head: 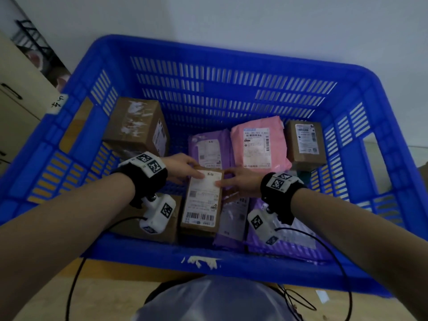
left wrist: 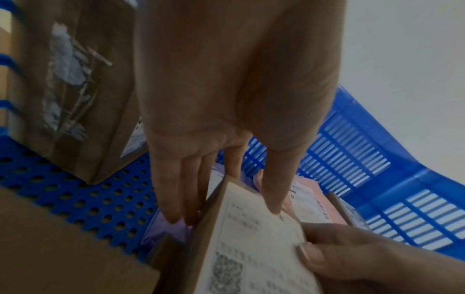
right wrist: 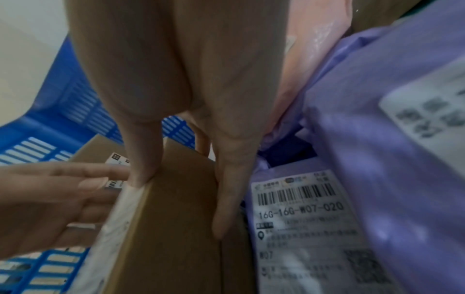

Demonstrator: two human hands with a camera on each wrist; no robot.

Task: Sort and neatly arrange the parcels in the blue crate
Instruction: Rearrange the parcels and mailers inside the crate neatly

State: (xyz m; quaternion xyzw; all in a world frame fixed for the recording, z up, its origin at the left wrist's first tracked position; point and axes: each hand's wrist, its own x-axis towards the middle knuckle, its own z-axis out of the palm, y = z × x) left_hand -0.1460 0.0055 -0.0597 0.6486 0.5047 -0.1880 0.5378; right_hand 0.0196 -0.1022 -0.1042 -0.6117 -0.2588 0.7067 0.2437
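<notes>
Both hands, the left hand and right hand, pinch the small labelled box low in the blue crate, purple bags jumbled beside it, pink bag and brown boxes beyond — sorting looks barely halfway.

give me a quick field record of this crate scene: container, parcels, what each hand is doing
container: blue crate, slotted walls, perforated floor
held parcel: small labelled box, near the front, label up
left hand: thumb on the label, fingers down the box's left side
right hand: thumb on the label, fingers down its right side
boxes: large taped box back left; small box back right
bags: pink mailer at back; purple mailers behind and right of the held box
</notes>
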